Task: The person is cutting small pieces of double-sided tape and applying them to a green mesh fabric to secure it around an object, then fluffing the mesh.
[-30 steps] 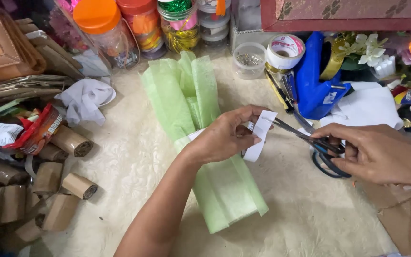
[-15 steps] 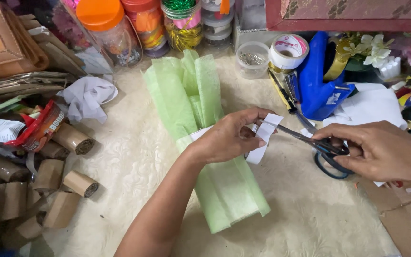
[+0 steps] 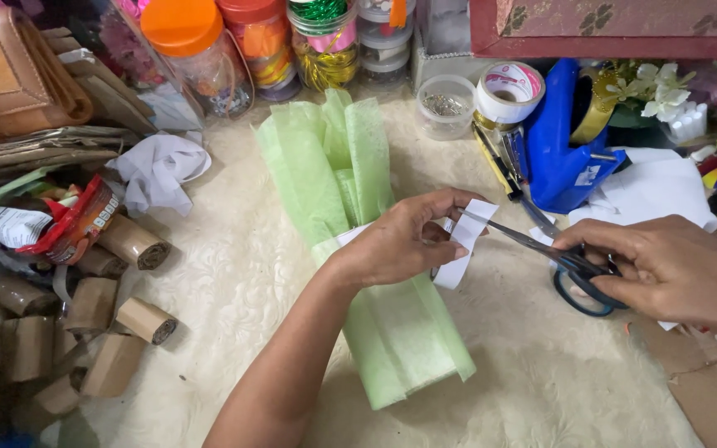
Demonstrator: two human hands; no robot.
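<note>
a white paper strip (image 3: 463, 249) is pinched in the left hand (image 3: 400, 245) over the green tissue bundle (image 3: 358, 241) mid-table. blue-handled scissors (image 3: 553, 257) are gripped by the right hand (image 3: 674, 270), blade tips touching the strip's far edge.

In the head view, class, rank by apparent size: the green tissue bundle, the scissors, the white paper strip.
1. Green tissue bundle, clearly largest.
2. Scissors.
3. White paper strip, partly hidden by the left hand, so smallest only as seen.
</note>
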